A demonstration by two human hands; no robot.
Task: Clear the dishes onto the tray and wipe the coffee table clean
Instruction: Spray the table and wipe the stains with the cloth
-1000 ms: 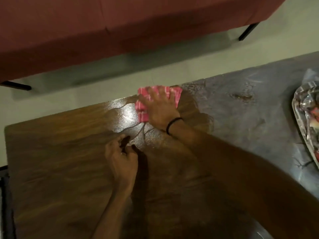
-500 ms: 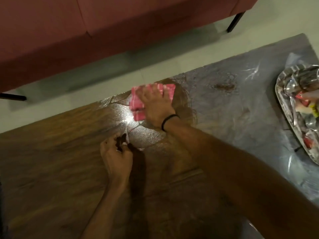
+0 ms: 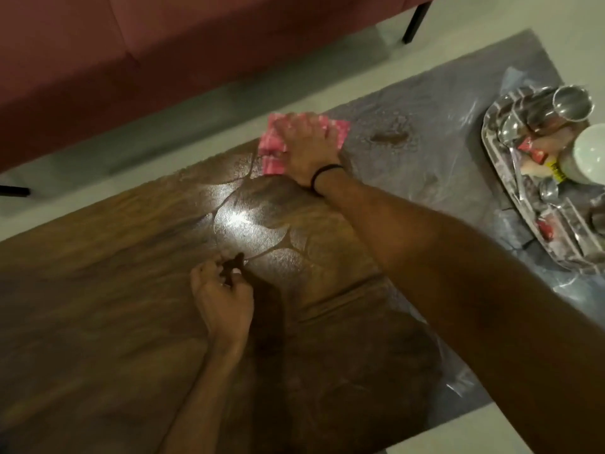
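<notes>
Nearby, brown stain beside cloth.

Wide open brown stretch of the worktop on the left, nothing standing on it, plenty of room to sweep. The left hand rests mid-worktop, curled loosely, blocking the near centre. The right hand lies flat on the pink cloth at the far edge. Beyond it, a brown spill sits in the grey zone. The tray, piled with a steel cup and white cup, walls off the right end.
</notes>
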